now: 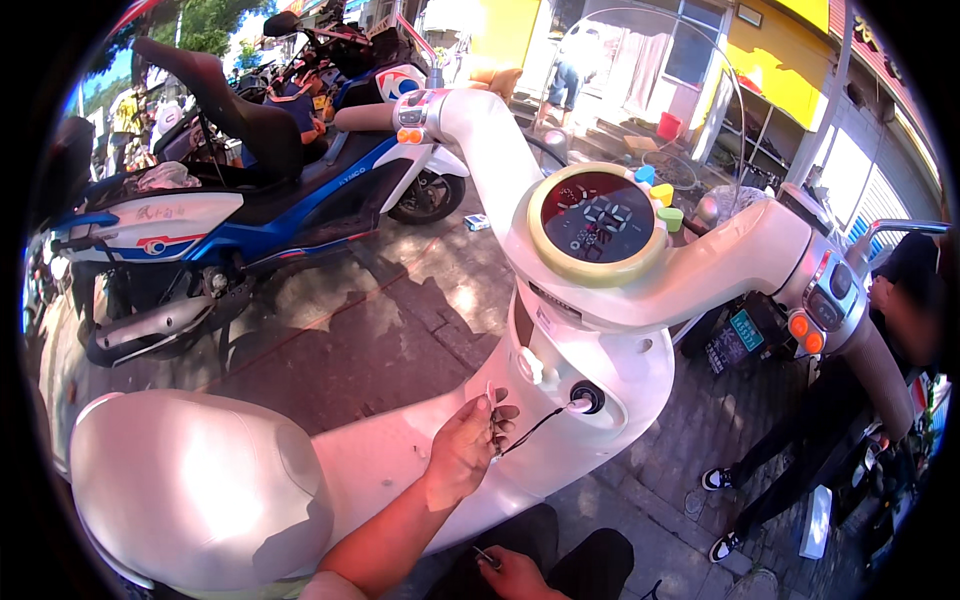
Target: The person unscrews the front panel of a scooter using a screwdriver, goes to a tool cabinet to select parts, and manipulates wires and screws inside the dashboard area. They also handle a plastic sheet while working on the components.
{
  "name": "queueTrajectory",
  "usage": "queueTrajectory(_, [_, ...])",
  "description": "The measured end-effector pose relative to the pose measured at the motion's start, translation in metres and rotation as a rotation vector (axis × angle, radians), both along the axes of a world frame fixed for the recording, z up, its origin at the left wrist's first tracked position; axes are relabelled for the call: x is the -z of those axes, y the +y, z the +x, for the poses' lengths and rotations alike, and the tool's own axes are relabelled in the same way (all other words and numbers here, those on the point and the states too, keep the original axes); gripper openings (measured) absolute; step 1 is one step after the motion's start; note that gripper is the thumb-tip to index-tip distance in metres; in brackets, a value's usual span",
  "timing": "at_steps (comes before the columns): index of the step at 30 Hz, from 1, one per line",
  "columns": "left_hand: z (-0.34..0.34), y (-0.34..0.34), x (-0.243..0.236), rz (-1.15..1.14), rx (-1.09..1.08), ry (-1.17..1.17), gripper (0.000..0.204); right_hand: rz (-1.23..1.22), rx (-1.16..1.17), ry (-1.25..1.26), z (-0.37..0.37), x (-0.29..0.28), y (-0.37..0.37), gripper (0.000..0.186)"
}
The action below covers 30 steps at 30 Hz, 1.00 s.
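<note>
A cream electric scooter stands in front of me, its round dash display lit. A key sits in the ignition lock, and a black strap runs from it to a bunch of keys. My left hand is closed on this bunch, beside the front panel; its fingers hide part of it. Low down, by my knees, my right hand grips a small, thin dark object with a shiny end. Its exact kind cannot be made out.
A rounded cream seat is at lower left. The handlebar grips reach out on both sides. A blue and white motor scooter is parked to the left. At right a person in dark clothes stands close by. A red bucket is farther back.
</note>
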<state>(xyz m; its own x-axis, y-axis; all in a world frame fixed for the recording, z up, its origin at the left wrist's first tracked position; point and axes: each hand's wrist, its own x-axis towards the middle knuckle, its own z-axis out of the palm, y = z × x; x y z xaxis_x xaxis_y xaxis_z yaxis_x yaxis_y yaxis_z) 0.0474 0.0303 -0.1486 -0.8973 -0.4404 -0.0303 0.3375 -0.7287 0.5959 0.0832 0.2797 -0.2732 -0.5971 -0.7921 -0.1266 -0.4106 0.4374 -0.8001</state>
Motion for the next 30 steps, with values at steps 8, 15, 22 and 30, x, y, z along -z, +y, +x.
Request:
queueTrajectory(8, [-0.001,-0.005,0.001,0.041,0.035,-0.011,0.046,0.136,-0.026,-0.049,-0.004,0.010,-0.001,0.026])
queueTrajectory(15, [-0.001,-0.005,0.006,0.104,0.070,0.031,0.049,0.138,-0.008,-0.061,-0.004,0.003,-0.002,0.025])
queueTrajectory(22, [-0.001,-0.006,0.011,0.112,0.058,0.009,0.049,0.193,0.002,-0.062,-0.002,0.007,-0.002,0.026])
queueTrajectory(30, [-0.007,-0.005,0.019,0.025,0.008,-0.094,0.048,0.065,0.017,0.001,0.006,0.009,0.004,0.024])
